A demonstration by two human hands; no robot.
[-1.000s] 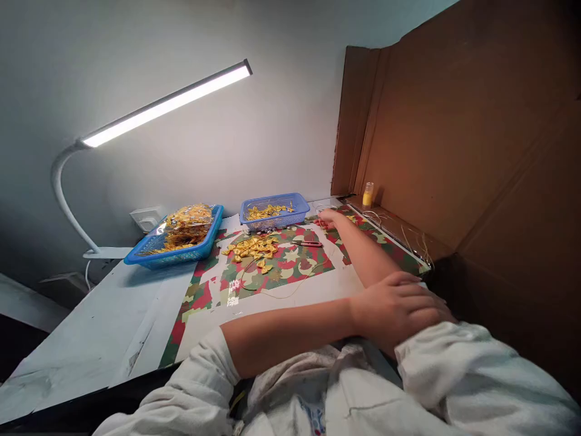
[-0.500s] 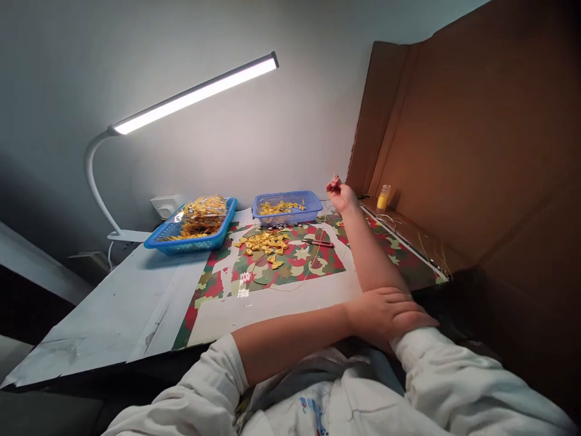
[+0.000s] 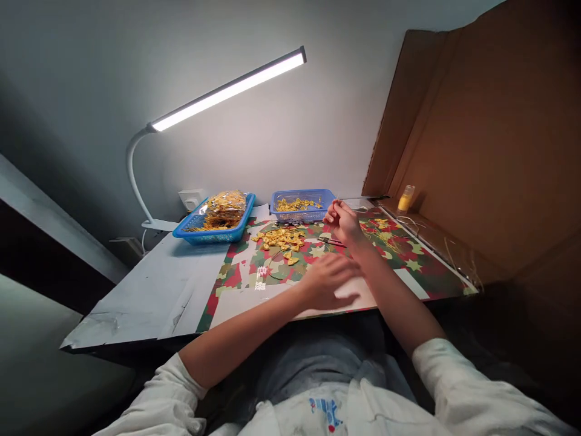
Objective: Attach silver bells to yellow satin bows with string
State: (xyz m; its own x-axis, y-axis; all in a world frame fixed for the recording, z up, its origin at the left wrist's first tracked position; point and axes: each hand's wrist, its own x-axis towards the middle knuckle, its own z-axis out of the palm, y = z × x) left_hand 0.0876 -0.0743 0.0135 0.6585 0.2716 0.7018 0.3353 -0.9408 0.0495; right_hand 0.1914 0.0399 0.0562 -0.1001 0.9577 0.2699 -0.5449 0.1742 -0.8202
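The right hand (image 3: 344, 222) is raised a little above the patterned mat (image 3: 411, 266), its fingers curled together in a narrow pinch; something thin appears to be held between the fingertips, but it is too small to be made out. The left hand (image 3: 327, 280) is blurred and hangs low over the pale front strip of the mat, fingers loosely spread and nothing seen in it. The loose pile of small yellow bow-shaped pieces (image 3: 282, 238) lies on the mat to the left of the right hand and beyond the left hand, toward the wall; the right hand is judged the nearer of the two, though the left hand is on the pile's own side. A thin red-handled tool (image 3: 333, 241), its kind not clear, lies just under the right hand, with its long axis running across the mat from left to right. Behind the pile, a small blue basket (image 3: 318, 214) holding more yellow pieces is set just left of the right hand, and a larger blue tray (image 3: 213, 236) with a clear bag of yellow pieces (image 3: 225, 207) is set farther left. A lit desk lamp (image 3: 227, 91) reaches over the table (image 3: 136, 290), and a cardboard screen (image 3: 490, 133) with a small yellow bottle (image 3: 405, 198) at its foot closes off the right side.
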